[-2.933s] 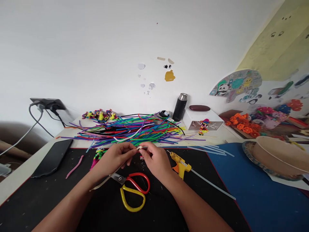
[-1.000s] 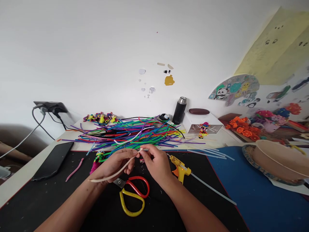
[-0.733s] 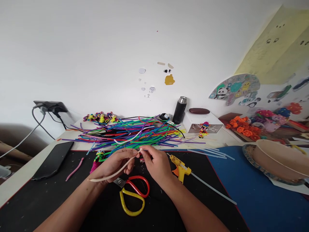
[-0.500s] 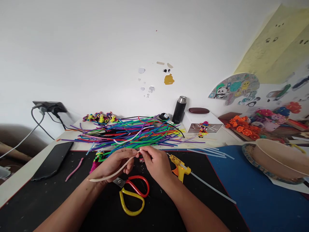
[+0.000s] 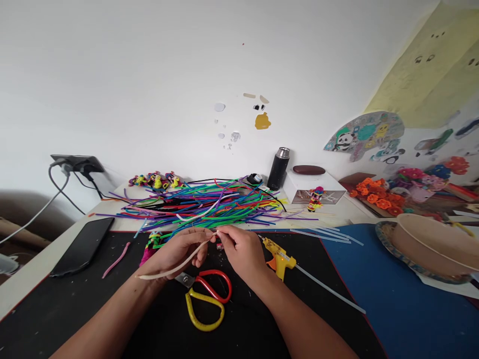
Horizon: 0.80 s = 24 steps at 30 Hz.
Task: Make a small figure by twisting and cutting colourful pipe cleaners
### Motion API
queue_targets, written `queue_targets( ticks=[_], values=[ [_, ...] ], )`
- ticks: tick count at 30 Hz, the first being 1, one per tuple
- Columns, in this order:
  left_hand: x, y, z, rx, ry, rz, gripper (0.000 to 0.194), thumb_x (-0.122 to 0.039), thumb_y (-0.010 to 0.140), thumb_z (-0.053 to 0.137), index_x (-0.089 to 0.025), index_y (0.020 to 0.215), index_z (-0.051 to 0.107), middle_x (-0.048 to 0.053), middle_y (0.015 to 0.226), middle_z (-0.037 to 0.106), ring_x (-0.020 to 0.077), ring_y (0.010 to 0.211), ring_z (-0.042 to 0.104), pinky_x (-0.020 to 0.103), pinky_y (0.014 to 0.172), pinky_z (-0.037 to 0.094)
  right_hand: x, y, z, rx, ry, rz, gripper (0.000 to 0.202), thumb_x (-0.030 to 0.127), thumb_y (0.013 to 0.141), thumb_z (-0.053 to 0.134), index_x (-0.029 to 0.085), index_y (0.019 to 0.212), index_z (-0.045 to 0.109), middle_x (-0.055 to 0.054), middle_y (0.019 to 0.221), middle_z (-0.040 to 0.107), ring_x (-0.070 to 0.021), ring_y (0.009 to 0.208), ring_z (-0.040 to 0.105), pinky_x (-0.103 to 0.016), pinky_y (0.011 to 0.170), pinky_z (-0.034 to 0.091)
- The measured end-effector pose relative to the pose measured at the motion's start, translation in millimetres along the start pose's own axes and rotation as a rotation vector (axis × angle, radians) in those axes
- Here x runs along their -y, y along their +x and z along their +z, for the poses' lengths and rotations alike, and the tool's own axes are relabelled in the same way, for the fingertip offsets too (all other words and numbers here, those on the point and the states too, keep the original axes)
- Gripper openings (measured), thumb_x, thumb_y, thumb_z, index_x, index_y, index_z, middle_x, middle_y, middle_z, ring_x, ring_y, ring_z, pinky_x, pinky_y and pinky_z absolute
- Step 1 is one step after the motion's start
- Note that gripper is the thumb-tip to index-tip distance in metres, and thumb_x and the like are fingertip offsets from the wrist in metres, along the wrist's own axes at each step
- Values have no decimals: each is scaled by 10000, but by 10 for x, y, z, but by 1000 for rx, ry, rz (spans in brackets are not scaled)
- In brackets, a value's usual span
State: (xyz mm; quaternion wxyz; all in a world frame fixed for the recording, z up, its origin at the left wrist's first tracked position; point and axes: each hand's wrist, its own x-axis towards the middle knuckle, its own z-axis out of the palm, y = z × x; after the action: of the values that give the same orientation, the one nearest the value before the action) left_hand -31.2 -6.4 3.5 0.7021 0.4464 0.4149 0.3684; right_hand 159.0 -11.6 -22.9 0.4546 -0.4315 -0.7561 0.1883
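A pale cream pipe cleaner [image 5: 179, 268] runs from the pinched fingertips of both hands back over my left wrist. My left hand [image 5: 187, 249] is closed on it near its far end. My right hand [image 5: 241, 252] pinches the same end, its thumb and forefinger meeting the left fingertips; the very tip is mostly hidden. Below the hands lie scissors [image 5: 209, 299] with one red and one yellow handle, their blades partly under my left hand. A small green and magenta pipe-cleaner figure [image 5: 149, 247] sits just left of my left hand, partly covered.
A heap of coloured pipe cleaners [image 5: 202, 204] spreads behind the hands. To the right lies a yellow glue gun [image 5: 279, 257] with a glue stick in it. A phone [image 5: 83, 247], a pink pipe cleaner [image 5: 116, 260], a black flask [image 5: 279, 169] and a bowl [image 5: 437, 244] stand or lie around.
Almost nothing differs. Both hands keep their pinch on the cream pipe cleaner, with only a very slight shift of the view.
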Motion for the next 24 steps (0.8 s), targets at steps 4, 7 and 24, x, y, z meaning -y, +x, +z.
queue_targets(
  ticks=[4, 7, 24],
  values=[
    [-15, -7, 19, 2, 3, 0, 334, -430, 760, 798, -142, 633, 687, 17, 414, 583, 114, 368, 490, 236, 434, 362, 7, 2, -3, 8, 11, 5, 208, 234, 1018, 588, 235, 1062, 792, -44, 998, 836, -213, 856, 789, -278, 791, 545],
    [-28, -18, 37, -5, 6, 2, 346, -439, 758, 807, -145, 633, 676, 11, 411, 575, 112, 368, 488, 231, 431, 360, 34, 9, -13, 1, 19, 28, 205, 252, 1016, 587, 245, 1046, 790, -43, 991, 835, -212, 855, 787, -277, 791, 547],
    [-13, -37, 32, 10, 70, 15, 350, -480, 774, 803, -142, 782, 712, 20, 454, 628, 129, 382, 524, 232, 454, 351, 61, 26, -35, 20, 57, 114, 215, 319, 1038, 593, 234, 1011, 789, -31, 906, 824, -184, 764, 758, -260, 713, 505]
  ],
)
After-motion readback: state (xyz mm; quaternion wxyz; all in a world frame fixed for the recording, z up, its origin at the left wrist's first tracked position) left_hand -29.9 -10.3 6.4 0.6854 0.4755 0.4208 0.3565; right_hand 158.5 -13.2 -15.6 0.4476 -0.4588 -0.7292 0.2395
